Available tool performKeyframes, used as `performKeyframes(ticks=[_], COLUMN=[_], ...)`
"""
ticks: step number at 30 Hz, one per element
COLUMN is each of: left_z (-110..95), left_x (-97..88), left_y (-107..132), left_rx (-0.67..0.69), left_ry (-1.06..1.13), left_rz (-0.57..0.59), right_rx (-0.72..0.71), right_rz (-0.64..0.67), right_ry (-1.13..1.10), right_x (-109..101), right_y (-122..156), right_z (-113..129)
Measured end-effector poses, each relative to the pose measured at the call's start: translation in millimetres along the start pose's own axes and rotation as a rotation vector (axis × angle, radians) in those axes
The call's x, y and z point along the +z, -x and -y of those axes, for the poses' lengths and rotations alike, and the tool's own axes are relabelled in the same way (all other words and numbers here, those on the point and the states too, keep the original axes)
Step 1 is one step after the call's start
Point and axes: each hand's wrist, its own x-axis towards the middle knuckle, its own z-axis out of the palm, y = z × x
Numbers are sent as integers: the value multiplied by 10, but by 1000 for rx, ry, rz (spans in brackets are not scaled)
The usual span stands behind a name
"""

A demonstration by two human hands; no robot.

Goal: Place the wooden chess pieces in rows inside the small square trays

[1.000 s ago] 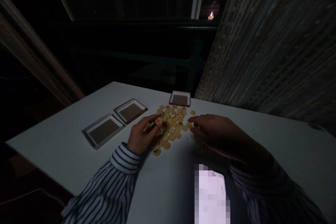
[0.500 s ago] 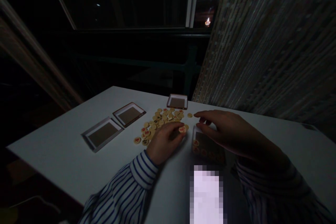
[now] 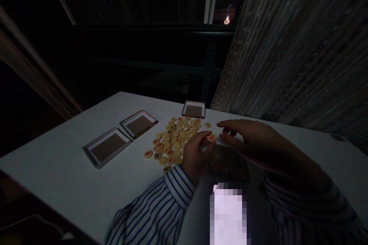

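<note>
Between the thumb and fingers of my left hand (image 3: 198, 155) is a round xiangqi piece (image 3: 212, 138) with a red character. My right hand (image 3: 250, 138) hovers just right of it, thumb and fingers apart and nothing between them. Below both hands sits a shadowed box (image 3: 232, 157) with several red-marked pieces inside, along its near and left sides; part of it is hidden by my hands. A spread of loose xiangqi pieces (image 3: 169, 141), some red, some black, some blank side up, lies left of my left hand. One single piece (image 3: 207, 125) rests apart, beyond the hands.
Two shallow open boxes or lids, one grey-edged (image 3: 107, 147) and one brown-edged (image 3: 138, 123), lie at the left of the white table (image 3: 57, 160). Another small tray (image 3: 193, 109) stands at the far edge. A string curtain (image 3: 276, 57) hangs at the right. A bright pixelated patch covers the near middle.
My left hand has moved right with the piece, toward my right hand and over the box's left side. More loose pieces show where it was. My right hand has barely shifted.
</note>
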Motion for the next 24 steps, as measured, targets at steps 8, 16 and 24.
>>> performKeyframes(ticks=[8,16,24], left_z=[49,123,179], left_x=[12,44,76], left_y=[82,95,132], left_rx=[-43,-90,-136], left_ry=[-1,92,232], left_rz=[47,55,76], right_rx=[9,43,28], right_rz=[8,44,65], right_ry=[24,7,28], right_x=[51,138,218], right_y=[43,184,160], right_z=[-102,-343,-351])
